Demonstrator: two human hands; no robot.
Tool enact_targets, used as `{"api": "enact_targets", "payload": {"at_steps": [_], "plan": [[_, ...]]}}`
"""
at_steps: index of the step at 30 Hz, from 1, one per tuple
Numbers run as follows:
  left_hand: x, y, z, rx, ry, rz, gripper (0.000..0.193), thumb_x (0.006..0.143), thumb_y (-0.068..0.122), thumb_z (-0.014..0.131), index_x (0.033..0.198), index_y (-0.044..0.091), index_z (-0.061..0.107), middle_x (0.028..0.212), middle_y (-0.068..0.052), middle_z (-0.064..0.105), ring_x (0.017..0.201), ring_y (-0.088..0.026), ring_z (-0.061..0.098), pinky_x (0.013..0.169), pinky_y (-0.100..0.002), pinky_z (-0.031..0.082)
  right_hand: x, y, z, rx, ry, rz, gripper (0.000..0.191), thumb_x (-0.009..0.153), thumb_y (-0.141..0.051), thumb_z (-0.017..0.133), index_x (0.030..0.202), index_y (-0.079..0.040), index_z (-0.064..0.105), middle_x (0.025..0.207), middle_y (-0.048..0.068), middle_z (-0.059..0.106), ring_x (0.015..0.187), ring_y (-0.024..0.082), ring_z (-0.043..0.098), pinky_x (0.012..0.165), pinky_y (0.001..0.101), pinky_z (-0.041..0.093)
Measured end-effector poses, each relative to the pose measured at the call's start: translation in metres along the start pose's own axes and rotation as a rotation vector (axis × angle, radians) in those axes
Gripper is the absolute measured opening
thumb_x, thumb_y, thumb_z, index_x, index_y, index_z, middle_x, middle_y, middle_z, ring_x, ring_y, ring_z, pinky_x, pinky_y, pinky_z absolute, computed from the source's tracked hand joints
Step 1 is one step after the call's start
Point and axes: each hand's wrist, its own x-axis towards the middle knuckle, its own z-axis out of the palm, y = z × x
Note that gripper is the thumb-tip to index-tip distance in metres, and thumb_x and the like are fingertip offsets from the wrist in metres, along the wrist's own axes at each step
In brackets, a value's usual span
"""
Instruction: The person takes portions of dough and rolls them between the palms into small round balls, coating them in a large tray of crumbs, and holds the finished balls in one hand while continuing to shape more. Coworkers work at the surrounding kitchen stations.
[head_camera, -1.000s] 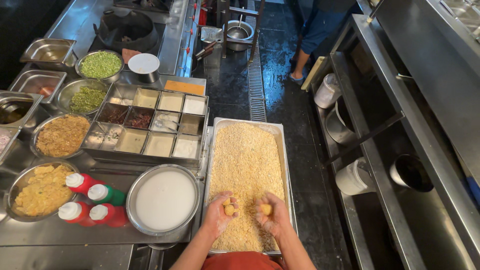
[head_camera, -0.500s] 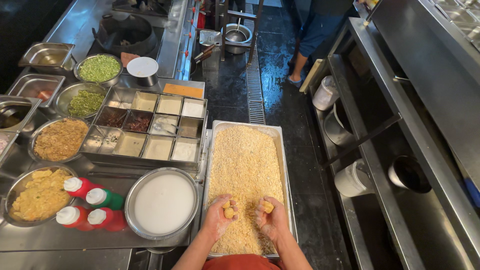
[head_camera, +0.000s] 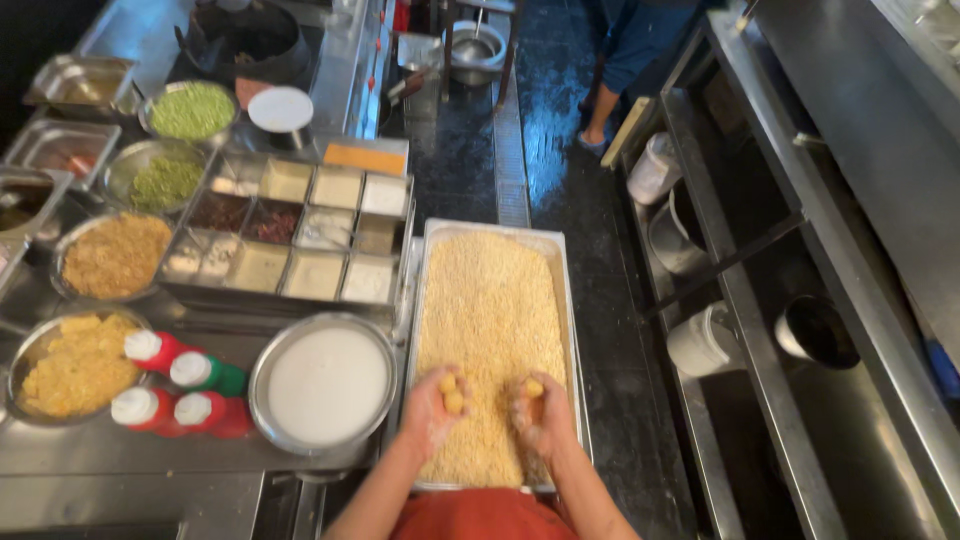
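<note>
A: Head view. Which things do the two hands hold, and where?

B: The left hand (head_camera: 432, 408) is cupped around two small yellow balls (head_camera: 449, 392); the right hand (head_camera: 540, 412) pinches one yellow ball (head_camera: 534, 387) at its fingertips. Both hands sit low over the near end of the crumb tray (head_camera: 494, 340), side by side with a strip of crumbs between them.

A: How does the tray lie?

B: Its long axis runs straight away from the person, so most of the pale crumbs lie beyond the hands. The balls look smooth, round, partly dusted.

A: And to the side?

B: Just left of the tray stands a round bowl of white liquid (head_camera: 325, 382), nearer the left hand. Farther left on the counter (head_camera: 120, 465) are squeeze bottles (head_camera: 180, 392) and a box of seasonings (head_camera: 290, 235).
</note>
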Motion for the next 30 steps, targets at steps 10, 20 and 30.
{"api": "enact_targets", "payload": {"at_steps": [10,20,30], "plan": [[0.011,0.022,0.014,0.086,-0.221,0.126,0.037,0.096,0.015,0.051,0.132,0.008,0.054,0.110,-0.014,0.063,0.098,-0.029,0.070,0.083,-0.043,0.056,0.026,-0.011,-0.023,-0.251,-0.103,-0.046,0.040,0.095,-0.031,0.058,0.061,-0.024,0.038,0.048,-0.007,0.038,0.035,0.013,0.037,0.030,0.0301,0.031],[0.014,0.006,0.014,0.053,-0.149,0.057,0.044,0.109,0.045,0.045,0.125,0.007,0.058,0.089,-0.008,0.062,0.067,-0.019,0.059,0.058,-0.034,0.048,0.005,0.000,-0.009,-0.150,-0.023,0.026,0.030,0.107,-0.031,0.054,0.082,-0.013,0.058,0.067,0.004,0.062,0.051,0.016,0.057,0.043,0.0268,0.045],[0.007,-0.006,0.000,0.047,-0.130,0.032,0.043,0.108,0.045,0.043,0.120,0.008,0.059,0.090,-0.009,0.064,0.069,-0.021,0.061,0.062,-0.037,0.051,0.017,-0.007,-0.016,-0.215,-0.085,-0.141,0.036,0.104,-0.035,0.050,0.075,-0.014,0.049,0.062,0.000,0.046,0.049,0.015,0.045,0.040,0.0288,0.035]]}}
